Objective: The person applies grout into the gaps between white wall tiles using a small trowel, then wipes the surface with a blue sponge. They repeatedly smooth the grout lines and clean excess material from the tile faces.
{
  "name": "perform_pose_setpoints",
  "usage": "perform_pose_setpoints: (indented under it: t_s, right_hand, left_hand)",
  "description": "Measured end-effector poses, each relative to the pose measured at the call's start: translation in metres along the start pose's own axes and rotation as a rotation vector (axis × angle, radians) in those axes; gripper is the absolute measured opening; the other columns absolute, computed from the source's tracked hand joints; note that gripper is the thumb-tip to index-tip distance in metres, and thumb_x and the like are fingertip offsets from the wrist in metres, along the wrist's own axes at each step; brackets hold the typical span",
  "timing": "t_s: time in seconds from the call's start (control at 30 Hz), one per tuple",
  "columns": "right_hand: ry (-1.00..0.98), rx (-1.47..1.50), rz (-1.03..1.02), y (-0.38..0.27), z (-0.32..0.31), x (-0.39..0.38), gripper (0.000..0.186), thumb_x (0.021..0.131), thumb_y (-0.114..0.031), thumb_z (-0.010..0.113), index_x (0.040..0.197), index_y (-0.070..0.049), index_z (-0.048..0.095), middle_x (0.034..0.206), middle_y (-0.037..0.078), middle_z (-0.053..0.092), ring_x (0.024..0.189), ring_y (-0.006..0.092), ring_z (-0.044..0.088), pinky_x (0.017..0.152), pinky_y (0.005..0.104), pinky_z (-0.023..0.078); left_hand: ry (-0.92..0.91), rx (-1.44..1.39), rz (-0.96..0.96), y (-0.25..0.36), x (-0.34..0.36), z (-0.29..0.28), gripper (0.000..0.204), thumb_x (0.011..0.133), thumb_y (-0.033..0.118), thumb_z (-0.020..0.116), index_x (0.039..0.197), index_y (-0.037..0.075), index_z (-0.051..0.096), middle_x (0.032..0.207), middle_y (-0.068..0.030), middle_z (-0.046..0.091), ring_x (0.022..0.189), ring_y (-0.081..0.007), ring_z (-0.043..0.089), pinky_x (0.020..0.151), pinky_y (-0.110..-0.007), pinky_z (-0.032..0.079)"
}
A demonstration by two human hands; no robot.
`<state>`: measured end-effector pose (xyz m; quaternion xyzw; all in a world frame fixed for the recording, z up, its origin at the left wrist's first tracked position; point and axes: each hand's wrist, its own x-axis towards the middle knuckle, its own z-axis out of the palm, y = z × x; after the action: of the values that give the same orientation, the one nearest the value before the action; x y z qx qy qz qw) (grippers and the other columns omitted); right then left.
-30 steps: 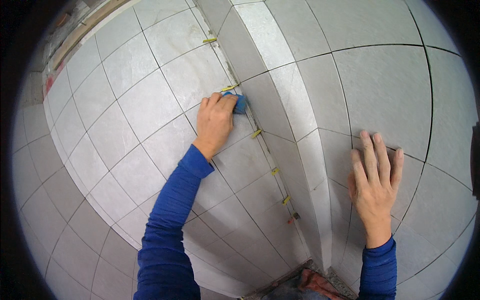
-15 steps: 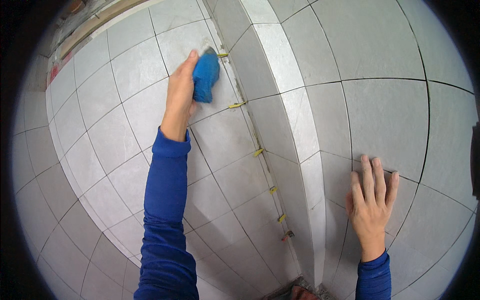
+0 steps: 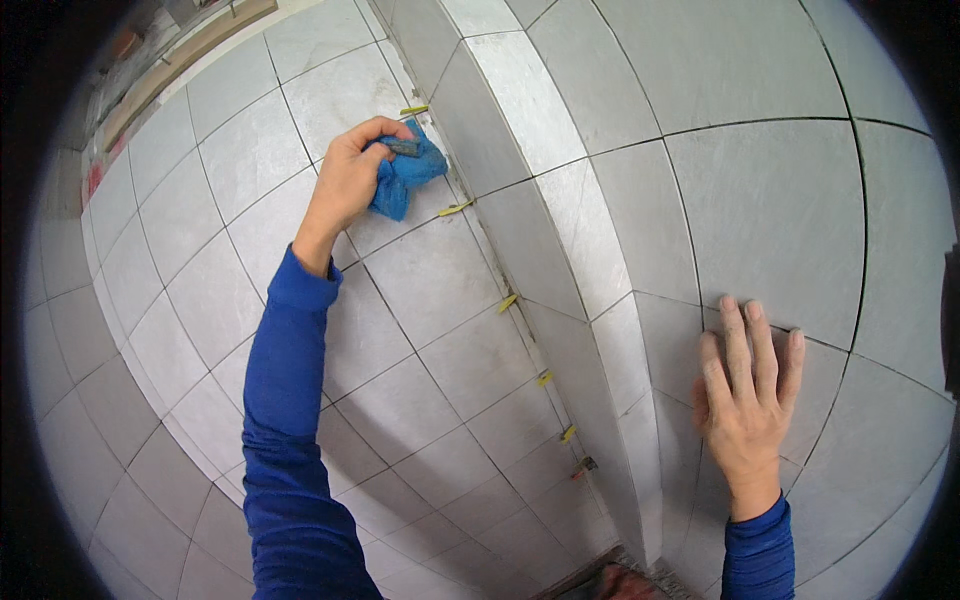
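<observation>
My left hand (image 3: 350, 175) grips a blue cloth (image 3: 420, 165) with a small dark grey piece at its top, close to the seam between the grey tiled surface (image 3: 270, 250) and the tiled step beside it. Yellow spacer clips sit along that seam, one just above the cloth (image 3: 414, 110) and one below it (image 3: 455, 208). My right hand (image 3: 750, 390) lies with fingers spread on the larger grey tiles (image 3: 770, 210) at the right.
A raised tiled strip (image 3: 515, 100) runs down the middle. Several more clips (image 3: 507, 302) continue down the seam. A wooden board (image 3: 185, 55) lies at the top left, and a reddish bundle (image 3: 610, 585) is at the bottom of the corner.
My left hand moved up along the seam with the blue cloth, then turned and shifted slightly left as the cloth bunched under the fingers. My right hand stays spread on the tiles.
</observation>
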<state>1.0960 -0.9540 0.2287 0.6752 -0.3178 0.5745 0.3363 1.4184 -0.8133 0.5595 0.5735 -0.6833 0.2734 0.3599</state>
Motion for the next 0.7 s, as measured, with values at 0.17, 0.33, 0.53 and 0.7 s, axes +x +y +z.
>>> perform_pose_setpoints:
  t_s: [0.17,0.33,0.53,0.7]
  right_hand:
    - [-0.02,-0.062,0.017,0.0,-0.002,0.001,0.014,0.094,-0.029,0.064,0.105,-0.025,0.071,0.15,-0.004,0.058,0.144,0.0167,0.047,0.13,0.0481,0.023]
    - [-0.001,-0.037,0.023,0.0,-0.001,0.002,0.01,0.093,-0.029,0.066,0.101,-0.025,0.071,0.148,-0.006,0.059,0.143,0.0153,0.048,0.13,0.0467,0.024]
    - [0.02,-0.039,0.0,0.002,0.0,0.001,0.008,0.091,-0.026,0.069,0.098,-0.024,0.071,0.147,-0.006,0.06,0.143,0.0149,0.048,0.129,0.0467,0.026]
    - [0.028,-0.006,0.009,0.003,0.0,0.001,0.008,0.092,-0.025,0.068,0.097,-0.022,0.072,0.146,-0.005,0.061,0.143,0.0155,0.048,0.127,0.0478,0.028]
  left_hand:
    - [-0.289,0.305,0.124,-0.012,0.015,0.015,0.025,0.084,0.004,0.052,0.104,-0.003,0.065,0.103,-0.0136,0.068,0.099,-0.0268,0.064,0.093,-0.035,0.05]
    - [-0.243,0.555,0.277,-0.004,0.002,0.034,0.029,0.083,0.012,0.066,0.109,0.0,0.061,0.11,-0.0196,0.062,0.105,-0.037,0.062,0.094,-0.041,0.05]
    - [-0.267,0.864,0.216,0.017,0.011,0.038,0.033,0.079,0.022,0.083,0.102,0.008,0.064,0.096,-0.0151,0.07,0.094,-0.0371,0.068,0.081,-0.045,0.053]
    - [-0.339,0.779,0.192,0.01,0.016,0.044,0.032,0.076,0.019,0.086,0.097,0.011,0.063,0.089,-0.0118,0.071,0.091,-0.036,0.069,0.078,-0.045,0.054]
